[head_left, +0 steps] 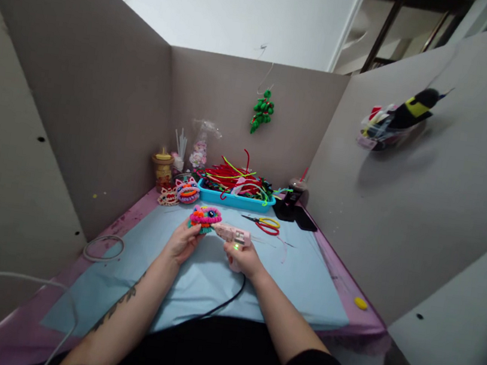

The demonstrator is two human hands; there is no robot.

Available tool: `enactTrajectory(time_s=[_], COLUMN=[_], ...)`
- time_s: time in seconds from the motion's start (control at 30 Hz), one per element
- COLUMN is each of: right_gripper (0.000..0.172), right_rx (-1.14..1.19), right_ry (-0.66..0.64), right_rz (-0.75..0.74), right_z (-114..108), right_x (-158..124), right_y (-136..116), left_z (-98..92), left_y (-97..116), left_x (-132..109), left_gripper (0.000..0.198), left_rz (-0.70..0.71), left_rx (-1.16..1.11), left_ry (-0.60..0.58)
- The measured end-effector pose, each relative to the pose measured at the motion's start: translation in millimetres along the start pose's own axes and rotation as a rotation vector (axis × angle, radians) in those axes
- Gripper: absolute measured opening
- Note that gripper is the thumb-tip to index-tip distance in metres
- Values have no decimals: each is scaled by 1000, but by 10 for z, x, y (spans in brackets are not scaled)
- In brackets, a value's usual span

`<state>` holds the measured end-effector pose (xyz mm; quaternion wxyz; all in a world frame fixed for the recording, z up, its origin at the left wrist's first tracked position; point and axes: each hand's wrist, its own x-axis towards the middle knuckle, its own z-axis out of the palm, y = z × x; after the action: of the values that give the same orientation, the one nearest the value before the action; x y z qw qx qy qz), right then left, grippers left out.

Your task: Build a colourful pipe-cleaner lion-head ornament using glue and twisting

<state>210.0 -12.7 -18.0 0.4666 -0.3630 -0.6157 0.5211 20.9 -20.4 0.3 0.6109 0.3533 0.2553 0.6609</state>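
Note:
My left hand [181, 241] is closed on a fuzzy pipe-cleaner figure [205, 216] in pink, orange and teal, held just above the light blue mat [302, 281]. My right hand [244, 259] grips a pink glue gun [232, 235] with a small green light; its nozzle points left and touches the figure. A black cord [227, 301] runs from the gun down toward me.
A blue tray [234, 199] full of coloured pipe cleaners stands at the back, with scissors [265, 224] in front of it. Finished figures [182, 191] and a jar [163, 168] sit back left. Grey cardboard walls enclose the table; a green ornament [262, 111] hangs on the rear wall.

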Motion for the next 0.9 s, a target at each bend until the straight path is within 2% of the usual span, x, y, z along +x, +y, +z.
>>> enactTrajectory(time_s=[0.33, 0.6, 0.9], right_gripper=[18, 23, 25], right_rx=[26, -25, -25], right_ry=[-32, 5, 18], right_rz=[-21, 6, 22], right_z=[23, 24, 11], right_x=[-10, -23, 5], right_y=[-43, -81, -6], left_z=[-1, -5, -8], left_y=[-4, -2, -4], left_x=[11, 8, 8], left_gripper=[40, 38, 39], left_rz=[-9, -8, 8], left_rx=[-17, -19, 1], left_ry=[2, 3, 10])
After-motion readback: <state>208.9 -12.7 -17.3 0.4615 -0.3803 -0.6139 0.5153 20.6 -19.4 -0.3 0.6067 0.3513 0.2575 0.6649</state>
